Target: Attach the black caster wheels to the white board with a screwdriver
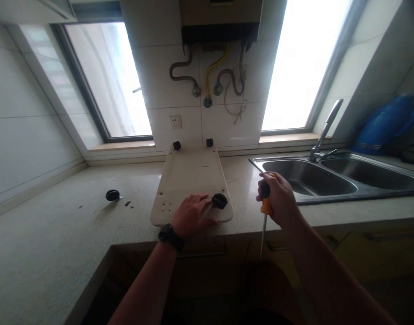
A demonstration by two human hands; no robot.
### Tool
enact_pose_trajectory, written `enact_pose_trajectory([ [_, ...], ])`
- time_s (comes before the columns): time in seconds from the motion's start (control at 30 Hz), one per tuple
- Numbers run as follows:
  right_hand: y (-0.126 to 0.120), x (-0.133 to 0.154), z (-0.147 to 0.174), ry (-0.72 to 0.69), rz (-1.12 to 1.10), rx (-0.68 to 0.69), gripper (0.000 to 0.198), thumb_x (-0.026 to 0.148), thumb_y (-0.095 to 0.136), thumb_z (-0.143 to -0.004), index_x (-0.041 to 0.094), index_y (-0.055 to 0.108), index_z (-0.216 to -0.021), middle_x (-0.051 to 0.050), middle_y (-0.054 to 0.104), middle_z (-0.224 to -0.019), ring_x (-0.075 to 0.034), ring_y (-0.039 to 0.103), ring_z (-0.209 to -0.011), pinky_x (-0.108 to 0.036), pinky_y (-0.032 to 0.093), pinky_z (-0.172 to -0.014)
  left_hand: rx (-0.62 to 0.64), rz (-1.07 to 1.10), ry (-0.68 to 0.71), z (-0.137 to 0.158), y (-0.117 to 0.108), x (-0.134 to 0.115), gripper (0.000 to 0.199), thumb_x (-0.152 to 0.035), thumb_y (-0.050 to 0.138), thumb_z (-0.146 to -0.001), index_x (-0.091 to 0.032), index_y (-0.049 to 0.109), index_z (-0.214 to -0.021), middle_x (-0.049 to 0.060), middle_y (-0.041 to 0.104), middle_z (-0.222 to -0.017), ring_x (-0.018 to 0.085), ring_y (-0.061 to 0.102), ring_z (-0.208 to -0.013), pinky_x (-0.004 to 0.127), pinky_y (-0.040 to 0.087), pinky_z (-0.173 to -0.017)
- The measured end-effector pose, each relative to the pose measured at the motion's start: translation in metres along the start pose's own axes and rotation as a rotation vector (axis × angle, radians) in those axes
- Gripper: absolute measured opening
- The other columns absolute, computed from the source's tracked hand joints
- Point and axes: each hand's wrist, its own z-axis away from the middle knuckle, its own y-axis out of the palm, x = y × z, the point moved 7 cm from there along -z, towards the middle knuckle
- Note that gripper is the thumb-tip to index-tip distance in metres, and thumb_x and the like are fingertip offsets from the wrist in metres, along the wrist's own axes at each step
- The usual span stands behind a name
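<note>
A cream board (193,174) lies flat on the counter with black caster wheels (176,145) at its two far corners and another black caster wheel (219,201) at its near right corner. Screw holes show at the near left corner. My left hand (192,215), wearing a black watch, rests open on the board's near part, fingertips beside the near right caster. My right hand (278,194) is closed around a screwdriver (266,205) with an orange and black handle, its shaft pointing down. A thin dark rod (255,165) also sticks out of that hand toward the upper left.
A loose black caster (112,195) lies on the counter at left, with small dark bits (128,204) beside it. A double steel sink (308,178) with a faucet (324,131) is at right. A water heater (220,20) hangs above. The counter's front edge runs under my forearms.
</note>
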Motion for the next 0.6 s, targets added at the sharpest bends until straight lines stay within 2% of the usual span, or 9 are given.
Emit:
enact_pose_trajectory([
  [0.13,0.008,-0.056,0.000,0.263,0.047,0.106,0.021,0.037,0.067,-0.080,0.021,0.053,-0.085,0.002,0.057,-0.073,-0.009,0.048,-0.048,-0.021,0.038,-0.037,-0.004,0.026,0.011,0.000,0.000,0.000,0.065,-0.060,0.077,-0.081,-0.026,0.064,-0.134,0.011,0.060,-0.144,0.032,0.054,-0.131,0.052,0.042,-0.114],
  [0.27,0.023,-0.092,0.011,0.439,0.133,0.203,0.025,0.034,0.067,-0.081,0.020,0.058,-0.098,-0.007,0.069,-0.094,-0.008,0.053,-0.050,-0.021,0.040,-0.038,-0.004,0.027,0.005,0.000,-0.001,0.000,0.062,-0.059,0.078,-0.082,-0.025,0.065,-0.132,0.010,0.059,-0.144,0.032,0.053,-0.132,0.051,0.042,-0.114],
  [0.4,0.036,-0.113,0.018,0.510,0.224,0.309,0.031,0.039,0.069,-0.087,0.017,0.060,-0.107,0.000,0.065,-0.083,-0.008,0.056,-0.054,-0.019,0.043,-0.042,0.007,0.027,-0.002,-0.001,-0.001,-0.001,0.063,-0.055,0.082,-0.078,-0.027,0.064,-0.133,0.008,0.059,-0.144,0.032,0.053,-0.132,0.051,0.041,-0.114],
  [0.6,0.044,-0.129,0.020,0.506,0.292,0.423,0.028,0.041,0.066,-0.093,0.015,0.062,-0.103,0.003,0.060,-0.073,-0.008,0.055,-0.054,-0.019,0.042,-0.044,0.030,0.009,-0.009,0.000,0.001,-0.002,0.067,-0.054,0.084,-0.077,-0.030,0.062,-0.136,0.008,0.057,-0.146,0.033,0.052,-0.133,0.052,0.040,-0.114],
])
